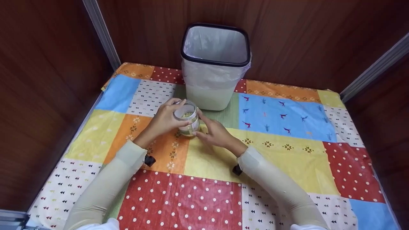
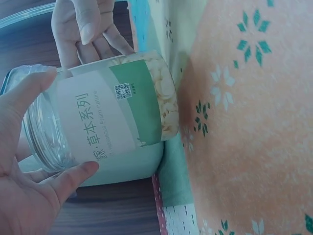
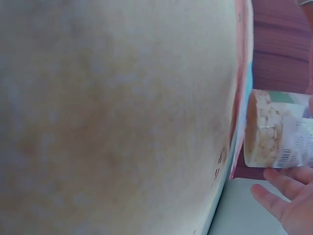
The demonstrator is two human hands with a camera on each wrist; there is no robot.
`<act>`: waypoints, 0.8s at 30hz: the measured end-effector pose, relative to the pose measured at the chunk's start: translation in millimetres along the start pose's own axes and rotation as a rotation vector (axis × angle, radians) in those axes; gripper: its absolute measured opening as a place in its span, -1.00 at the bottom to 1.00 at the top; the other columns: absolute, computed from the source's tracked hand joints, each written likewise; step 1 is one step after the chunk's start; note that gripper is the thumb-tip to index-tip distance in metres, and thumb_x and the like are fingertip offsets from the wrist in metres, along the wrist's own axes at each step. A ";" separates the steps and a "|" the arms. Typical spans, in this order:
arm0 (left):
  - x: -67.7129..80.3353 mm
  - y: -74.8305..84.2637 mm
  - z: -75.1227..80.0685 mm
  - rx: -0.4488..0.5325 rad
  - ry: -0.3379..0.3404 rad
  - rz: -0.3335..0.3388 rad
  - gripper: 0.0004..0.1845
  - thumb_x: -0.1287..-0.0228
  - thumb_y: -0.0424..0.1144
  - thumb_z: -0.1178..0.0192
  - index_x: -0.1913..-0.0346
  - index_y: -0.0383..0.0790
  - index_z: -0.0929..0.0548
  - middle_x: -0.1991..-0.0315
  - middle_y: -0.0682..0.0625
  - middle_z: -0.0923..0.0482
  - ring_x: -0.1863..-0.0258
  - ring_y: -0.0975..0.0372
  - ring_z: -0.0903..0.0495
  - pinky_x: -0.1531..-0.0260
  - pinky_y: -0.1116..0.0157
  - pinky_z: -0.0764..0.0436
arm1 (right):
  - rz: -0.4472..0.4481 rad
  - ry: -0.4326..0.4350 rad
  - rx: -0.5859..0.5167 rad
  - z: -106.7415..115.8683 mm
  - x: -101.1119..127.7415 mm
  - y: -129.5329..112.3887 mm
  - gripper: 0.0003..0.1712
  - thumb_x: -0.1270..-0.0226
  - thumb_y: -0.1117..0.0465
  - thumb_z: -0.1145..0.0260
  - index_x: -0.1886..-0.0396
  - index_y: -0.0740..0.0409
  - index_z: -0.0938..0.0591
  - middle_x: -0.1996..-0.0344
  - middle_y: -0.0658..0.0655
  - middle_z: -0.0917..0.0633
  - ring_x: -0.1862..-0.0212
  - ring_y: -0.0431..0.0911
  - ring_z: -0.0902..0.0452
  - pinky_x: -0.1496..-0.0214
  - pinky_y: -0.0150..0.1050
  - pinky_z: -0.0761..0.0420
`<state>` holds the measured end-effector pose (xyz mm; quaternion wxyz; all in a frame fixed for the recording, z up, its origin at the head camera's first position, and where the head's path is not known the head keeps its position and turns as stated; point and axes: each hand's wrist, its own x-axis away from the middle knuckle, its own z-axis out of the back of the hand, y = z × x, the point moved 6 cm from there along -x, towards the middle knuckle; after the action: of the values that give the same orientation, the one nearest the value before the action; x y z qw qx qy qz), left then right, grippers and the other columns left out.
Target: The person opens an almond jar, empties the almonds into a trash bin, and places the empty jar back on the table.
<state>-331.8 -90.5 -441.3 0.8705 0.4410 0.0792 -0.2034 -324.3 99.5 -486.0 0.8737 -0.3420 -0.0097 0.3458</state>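
Note:
A clear jar with a white and green label stands with its base on the patchwork tablecloth, lid off, holding pale dried slices. My left hand grips it near the mouth, with thumb and a finger on either side of the neck. My right hand touches the jar's other side with fairly straight fingers. The right wrist view shows those fingertips just beside the jar.
A black-rimmed bin lined with a white bag stands right behind the jar, at the back of the table. Wooden walls close in at the back and on both sides. The cloth stretches wide to the right and towards me.

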 end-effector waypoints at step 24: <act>-4.3 20.8 -7.4 0.114 0.127 -0.074 -0.10 0.07 -0.09 -0.65 -0.37 -0.31 -0.50 -0.27 -0.12 -0.51 -0.21 0.07 -0.52 -0.21 0.18 -0.55 | 0.090 0.136 0.019 36.6 13.2 -3.6 -0.02 -0.41 -0.09 -0.37 -0.66 -0.17 -0.05 -0.51 0.06 -0.34 -0.39 0.05 -0.41 -0.40 0.03 -0.44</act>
<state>-326.6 -72.4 -429.1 0.8291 0.4987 0.1390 -0.2112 -321.4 127.2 -458.7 0.8590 -0.3565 0.0681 0.3610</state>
